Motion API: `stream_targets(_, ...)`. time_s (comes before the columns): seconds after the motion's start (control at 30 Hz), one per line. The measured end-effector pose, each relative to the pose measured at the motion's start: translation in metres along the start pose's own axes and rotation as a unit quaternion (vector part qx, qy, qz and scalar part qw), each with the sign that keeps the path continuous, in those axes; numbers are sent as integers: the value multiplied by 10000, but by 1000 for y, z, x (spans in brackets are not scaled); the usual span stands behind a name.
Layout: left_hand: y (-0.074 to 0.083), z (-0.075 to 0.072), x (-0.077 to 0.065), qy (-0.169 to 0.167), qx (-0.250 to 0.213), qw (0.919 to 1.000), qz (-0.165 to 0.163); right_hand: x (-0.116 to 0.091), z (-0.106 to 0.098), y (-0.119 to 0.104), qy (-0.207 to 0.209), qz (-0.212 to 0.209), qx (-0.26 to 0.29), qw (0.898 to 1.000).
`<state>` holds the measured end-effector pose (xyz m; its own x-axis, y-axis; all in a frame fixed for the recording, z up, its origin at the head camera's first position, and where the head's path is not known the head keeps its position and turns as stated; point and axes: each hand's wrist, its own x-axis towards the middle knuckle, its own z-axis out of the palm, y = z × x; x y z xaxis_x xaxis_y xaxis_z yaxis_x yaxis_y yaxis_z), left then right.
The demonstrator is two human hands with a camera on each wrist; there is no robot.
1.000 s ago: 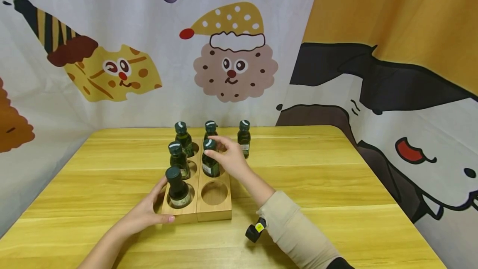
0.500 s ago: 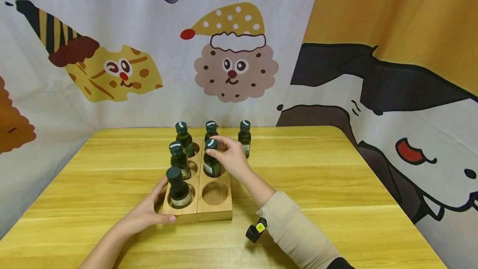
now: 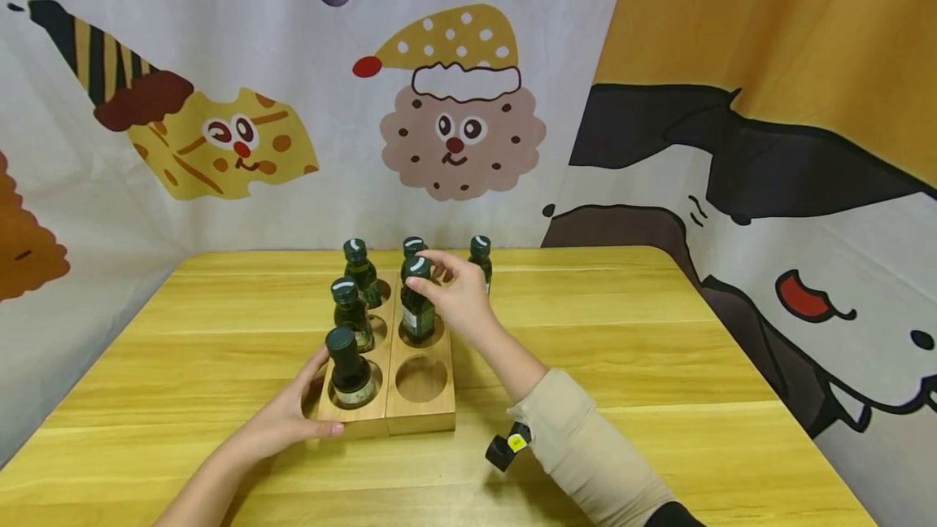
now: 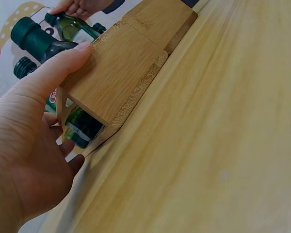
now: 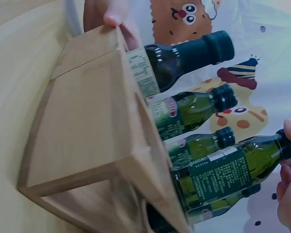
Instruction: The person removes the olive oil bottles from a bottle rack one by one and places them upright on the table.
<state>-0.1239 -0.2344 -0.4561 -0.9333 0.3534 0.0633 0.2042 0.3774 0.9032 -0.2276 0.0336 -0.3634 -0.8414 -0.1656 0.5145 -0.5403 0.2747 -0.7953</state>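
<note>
My right hand (image 3: pixel 463 298) pinches the dark cap of a small green glass bottle (image 3: pixel 419 307) between thumb and fingers. That bottle stands over the middle hole of the right column in a wooden bottle rack (image 3: pixel 420 420). In the right wrist view most of the bottle's label (image 5: pixel 220 172) shows above the rack's top. My left hand (image 3: pixel 285 411) grips the rack's near left corner, thumb on the front face and fingers along the left side. Beside it, a darker, long-necked bottle (image 3: pixel 347 368) sits in the near left hole. The near right hole holds nothing.
Two more green bottles, a middle one (image 3: pixel 351 315) and a far one (image 3: pixel 361 275), fill the left column. Another bottle (image 3: pixel 412 247) stands at the back right of the rack. A separate bottle (image 3: pixel 481 254) stands on the wooden table (image 3: pixel 622 332), partly behind my right hand.
My right hand has risen slightly, and the pinched bottle has come up with it, partly out of its hole. The left hand and the rack have stayed in place.
</note>
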Motion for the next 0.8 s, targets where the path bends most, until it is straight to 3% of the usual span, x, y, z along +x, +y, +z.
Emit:
stream_targets(0.5, -4, 0, 1, 0, -24, 10000, 80, 10, -30, -27, 353, 144, -103, 9992)
stream_targets(0.8, -3, 0, 1, -14, -6, 10000, 89, 13, -56, -27, 546, -324, 0, 9980)
